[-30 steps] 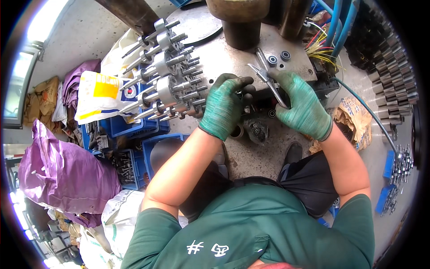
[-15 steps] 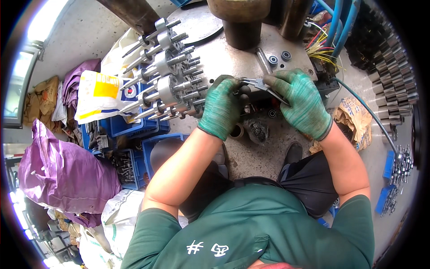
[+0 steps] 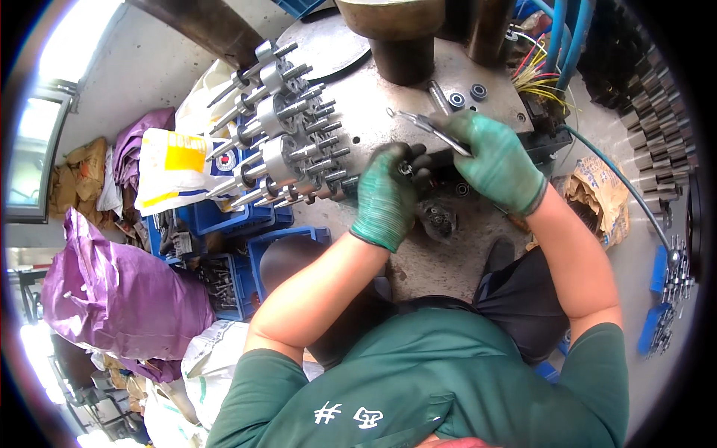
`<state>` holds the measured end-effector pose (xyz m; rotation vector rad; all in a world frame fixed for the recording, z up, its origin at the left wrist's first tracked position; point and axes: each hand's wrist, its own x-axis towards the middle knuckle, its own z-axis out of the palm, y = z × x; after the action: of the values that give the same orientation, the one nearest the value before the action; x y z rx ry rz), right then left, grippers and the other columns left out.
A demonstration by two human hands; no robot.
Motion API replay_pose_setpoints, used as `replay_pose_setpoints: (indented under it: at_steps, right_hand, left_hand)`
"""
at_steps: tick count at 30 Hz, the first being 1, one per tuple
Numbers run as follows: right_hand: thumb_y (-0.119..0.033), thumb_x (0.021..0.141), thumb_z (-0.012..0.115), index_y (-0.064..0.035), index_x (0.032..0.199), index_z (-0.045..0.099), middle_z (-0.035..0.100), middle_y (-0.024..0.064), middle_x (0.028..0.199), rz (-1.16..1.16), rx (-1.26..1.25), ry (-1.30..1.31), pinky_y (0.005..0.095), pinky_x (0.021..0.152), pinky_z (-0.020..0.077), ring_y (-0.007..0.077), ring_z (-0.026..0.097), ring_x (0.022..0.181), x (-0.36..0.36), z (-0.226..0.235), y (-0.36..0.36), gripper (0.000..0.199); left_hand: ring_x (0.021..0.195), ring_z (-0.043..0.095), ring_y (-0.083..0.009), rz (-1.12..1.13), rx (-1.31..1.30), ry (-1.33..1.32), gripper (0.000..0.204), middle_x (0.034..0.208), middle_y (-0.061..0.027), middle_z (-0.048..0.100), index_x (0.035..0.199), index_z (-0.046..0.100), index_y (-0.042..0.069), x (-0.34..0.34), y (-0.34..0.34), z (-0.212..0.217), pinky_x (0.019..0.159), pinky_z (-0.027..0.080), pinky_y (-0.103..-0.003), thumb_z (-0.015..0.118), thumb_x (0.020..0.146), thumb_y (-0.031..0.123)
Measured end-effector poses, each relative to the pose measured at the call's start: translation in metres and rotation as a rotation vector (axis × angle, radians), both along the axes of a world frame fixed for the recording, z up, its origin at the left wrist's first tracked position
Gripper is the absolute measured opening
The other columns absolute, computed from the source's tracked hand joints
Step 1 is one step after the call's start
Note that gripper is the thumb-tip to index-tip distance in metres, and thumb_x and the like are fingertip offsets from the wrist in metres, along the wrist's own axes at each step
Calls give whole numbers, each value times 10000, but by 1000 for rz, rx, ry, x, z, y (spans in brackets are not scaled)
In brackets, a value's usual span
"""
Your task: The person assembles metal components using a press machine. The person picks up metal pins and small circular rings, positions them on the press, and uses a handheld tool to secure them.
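Observation:
My right hand (image 3: 502,163), in a green glove, is closed around slim-nosed pliers (image 3: 427,127) that point left over the metal press table (image 3: 358,101). A small ring (image 3: 390,113) shows at the pliers' tip. Lower and to the left, my left hand (image 3: 386,200), gloved too, has its fingers curled at the table's near edge. Something small, dark and shiny shows between them, mostly hidden. Two bearings (image 3: 456,100) lie on the table beyond my right hand, beside a metal rod (image 3: 439,95). Left of my left hand stand several cylindrical metal parts with shafts (image 3: 278,160).
A thick press ram (image 3: 402,56) rises at the table's back. Blue crates (image 3: 258,243) and a purple sack (image 3: 123,299) sit at the left. A bag of small parts (image 3: 437,220) is below my hands. Wires (image 3: 541,82) and a brown paper sack (image 3: 594,198) are at the right.
The pliers' tip has come away from my left hand and sits farther up over the table. My left hand has dropped lower and slightly right. The view has shifted a little.

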<state>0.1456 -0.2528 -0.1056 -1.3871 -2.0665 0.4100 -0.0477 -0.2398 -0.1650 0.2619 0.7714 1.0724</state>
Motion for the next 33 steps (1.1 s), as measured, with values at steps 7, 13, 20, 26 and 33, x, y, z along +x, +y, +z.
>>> replay_pose_setpoints:
  at_steps: [7,13,20,26,33]
  right_hand:
    - [-149,889,652,23,1332,661,717,248,1208,-12,-232,136,380,966,572,339,728,1062,-47,-23,55,475]
    - [-155,919,635,-59,1398,658,745,131,884,-55,-694,358,320,721,588,179,706,720,-76,-20,85,489]
    - [-101,909,560,-17,1143,744,734,146,801,20,-732,470,355,602,576,214,695,577,-82,-33,111,309]
    - [-70,900,543,-32,1095,744,737,121,812,36,-747,441,356,610,579,204,706,611,-79,-34,115,283]
    - [-62,893,529,-51,1101,750,747,137,818,67,-717,315,365,639,587,221,715,631,-80,-29,117,303]
  left_hand:
    - [1036,644,-284,-412,32,338,479,1156,-167,582,1236,504,-34,24,-50,-46,886,547,-363,457,770,-138]
    - [921,653,-305,-358,-132,210,364,1070,-186,643,1179,564,-31,26,-52,-44,776,555,-402,432,843,-79]
    - [831,636,-317,-330,-184,116,338,1029,-213,661,1164,580,-36,24,-46,-51,712,561,-425,422,868,4]
    - [993,640,-307,-441,-150,74,331,1078,-159,656,1175,592,-36,16,-44,-64,846,527,-407,475,873,35]
    - [836,642,-325,-366,-221,105,321,1015,-210,666,1169,600,-51,26,-45,-60,721,561,-414,432,903,13]
